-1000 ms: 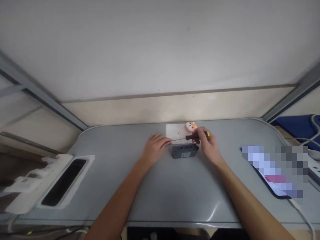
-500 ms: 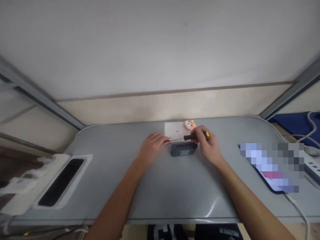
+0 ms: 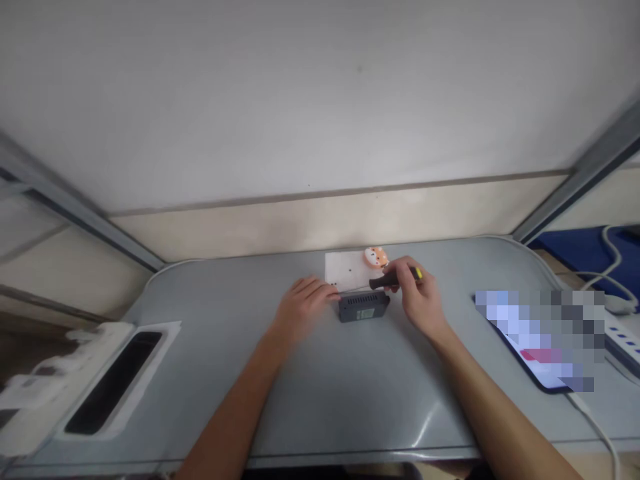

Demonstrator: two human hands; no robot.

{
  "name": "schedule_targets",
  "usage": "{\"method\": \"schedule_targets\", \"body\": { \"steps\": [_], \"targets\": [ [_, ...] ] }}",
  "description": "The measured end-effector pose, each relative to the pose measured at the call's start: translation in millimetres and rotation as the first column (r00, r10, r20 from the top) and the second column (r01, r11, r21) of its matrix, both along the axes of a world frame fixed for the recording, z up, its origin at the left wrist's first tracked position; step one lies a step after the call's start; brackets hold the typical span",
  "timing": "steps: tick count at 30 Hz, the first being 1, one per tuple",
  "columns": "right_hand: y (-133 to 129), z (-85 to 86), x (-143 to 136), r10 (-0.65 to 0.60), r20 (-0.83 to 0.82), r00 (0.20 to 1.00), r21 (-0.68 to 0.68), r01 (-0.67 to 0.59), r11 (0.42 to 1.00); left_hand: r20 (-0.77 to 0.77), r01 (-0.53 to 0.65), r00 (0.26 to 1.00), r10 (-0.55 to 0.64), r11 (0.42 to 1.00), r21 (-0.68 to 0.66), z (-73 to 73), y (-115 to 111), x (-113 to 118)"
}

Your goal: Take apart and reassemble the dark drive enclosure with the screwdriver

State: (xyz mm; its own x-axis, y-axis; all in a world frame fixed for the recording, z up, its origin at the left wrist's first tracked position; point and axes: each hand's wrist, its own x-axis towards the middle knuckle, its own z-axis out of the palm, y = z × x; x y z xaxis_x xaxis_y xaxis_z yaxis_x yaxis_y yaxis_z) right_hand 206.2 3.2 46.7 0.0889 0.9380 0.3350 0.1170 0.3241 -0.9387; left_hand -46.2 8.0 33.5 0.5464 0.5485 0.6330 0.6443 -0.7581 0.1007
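The screwdriver [image 3: 383, 281] is sinking closer to the dark box [image 3: 364, 308]

Taking the box as the clock's centre, the grey table [image 3: 320, 427] is carrying everything. The right hand [image 3: 419, 300] is sitting at two o'clock, its fingers wrapping around the screwdriver's handle. The left hand [image 3: 304, 305] is resting at nine to ten o'clock, fingertips meeting the shaft's far end; whether they are pinching it, I cannot tell. Both hands are easing nearer the box, so the shaft is now passing just by its slotted top edge, apparently bringing the tool closer to the work. That shift is also leaving more dark specks [image 3: 333, 284] showing near the left fingertips.

Farther out, a black slab [image 3: 114, 387] is lying at eight o'clock and a lit phone [image 3: 545, 379] at four, both well clear. White paper [image 3: 340, 261] is lying behind, at twelve. An orange-and-white toy [image 3: 376, 257] is crowding the right fingers at one o'clock, and the left fingers are hiding the tip.
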Motion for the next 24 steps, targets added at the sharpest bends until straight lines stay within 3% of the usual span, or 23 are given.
{"method": "schedule_targets", "body": {
  "steps": [10, 15, 19, 22, 24],
  "targets": [
    [-3, 6.9, -1, -0.032, -0.038, 0.999, 0.006, 0.032, 0.999, 0.190, 0.057, 0.981, -0.041, 0.995, -0.079, -4.8, -3, 9],
    [-4, 8.4, 2, -0.036, -0.010, 0.999, 0.018, 0.036, 0.999, 0.235, -0.018, 0.968, 0.087, 0.959, -0.281, -3.8, -9, 10],
    [-2, 13.9, 18, -0.208, -0.045, 0.977, 0.079, 0.211, 0.974, 0.246, 0.011, 0.966, 0.083, 0.935, -0.355, -7.4, -14, 17],
    [2, 17.3, 31, -0.379, -0.130, 0.916, 0.111, 0.393, 0.913, 0.216, 0.058, 0.976, 0.016, 0.941, -0.332, -13.2, -16, 27],
    [5, 18.6, 37, -0.430, -0.163, 0.888, 0.120, 0.451, 0.885, 0.209, 0.086, 0.978, -0.024, 0.952, -0.293, -16.9, -17, 34]
  ]
}}
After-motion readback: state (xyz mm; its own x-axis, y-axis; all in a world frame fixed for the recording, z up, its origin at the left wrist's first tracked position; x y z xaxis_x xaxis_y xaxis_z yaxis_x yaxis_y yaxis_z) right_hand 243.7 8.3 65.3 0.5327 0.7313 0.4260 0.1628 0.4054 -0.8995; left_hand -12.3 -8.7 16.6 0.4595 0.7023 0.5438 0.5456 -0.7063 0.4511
